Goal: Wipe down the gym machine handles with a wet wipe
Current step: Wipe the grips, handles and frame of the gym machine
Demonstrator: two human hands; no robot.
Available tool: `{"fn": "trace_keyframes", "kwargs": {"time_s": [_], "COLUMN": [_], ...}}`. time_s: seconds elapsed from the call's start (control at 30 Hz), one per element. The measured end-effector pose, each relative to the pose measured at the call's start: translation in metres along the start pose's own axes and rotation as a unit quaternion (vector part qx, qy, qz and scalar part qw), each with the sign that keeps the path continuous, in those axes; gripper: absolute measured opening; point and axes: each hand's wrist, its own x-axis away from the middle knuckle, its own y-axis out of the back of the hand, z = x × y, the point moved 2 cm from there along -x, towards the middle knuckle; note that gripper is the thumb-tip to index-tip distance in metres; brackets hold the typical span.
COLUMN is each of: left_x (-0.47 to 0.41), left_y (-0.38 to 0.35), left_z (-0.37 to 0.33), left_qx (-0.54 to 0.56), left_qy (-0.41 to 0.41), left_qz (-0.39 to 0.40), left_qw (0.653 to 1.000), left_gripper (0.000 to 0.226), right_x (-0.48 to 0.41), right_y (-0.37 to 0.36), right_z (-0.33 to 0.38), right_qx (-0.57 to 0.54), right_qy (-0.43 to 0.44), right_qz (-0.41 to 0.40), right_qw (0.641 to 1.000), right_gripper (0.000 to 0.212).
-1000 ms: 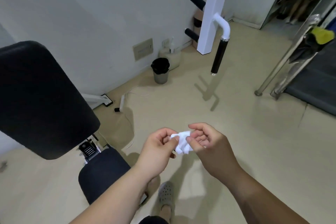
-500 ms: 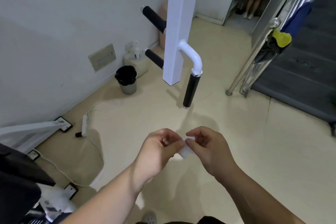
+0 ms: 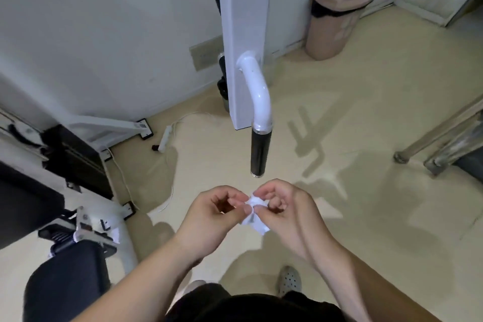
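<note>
Just below the black handle grip [image 3: 260, 150], a crumpled white wet wipe [image 3: 254, 213] is pinched between the left hand [image 3: 211, 217] and the right hand [image 3: 286, 209], both closed on it.

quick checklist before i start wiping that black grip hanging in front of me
1. Wet wipe in hand: ok, pinched between left hand and right hand.
2. Wipe opened flat: not ok, it is bunched up.
3. Black grip in view and unobstructed: ok, just above the hands.
4. Wipe touching grip: not ok, a gap remains.
5. Wipe moist enough: cannot tell.
</note>
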Motion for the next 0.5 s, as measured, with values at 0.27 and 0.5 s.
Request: {"fn": "trace_keyframes", "kwargs": {"time_s": [0.27, 0.5], "left_x": [0.021, 0.027], "left_y": [-0.038, -0.03], "left_z": [-0.008, -0.009], "left_qx": [0.007, -0.133], "left_qy": [0.017, -0.03], "left_qz": [-0.145, -0.285], "left_qw": [0.989, 0.949], "left_gripper": [0.013, 0.026], "right_x": [-0.026, -0.026], "right_y": [0.024, 0.02], "right_z": [-0.003, 0.009], "right_qx": [0.0, 0.028], "right_qy": [0.032, 0.064], "right_qz": [0.115, 0.131], "right_qw": [0.993, 0.989], "right_gripper": [0.023, 0.024]}}
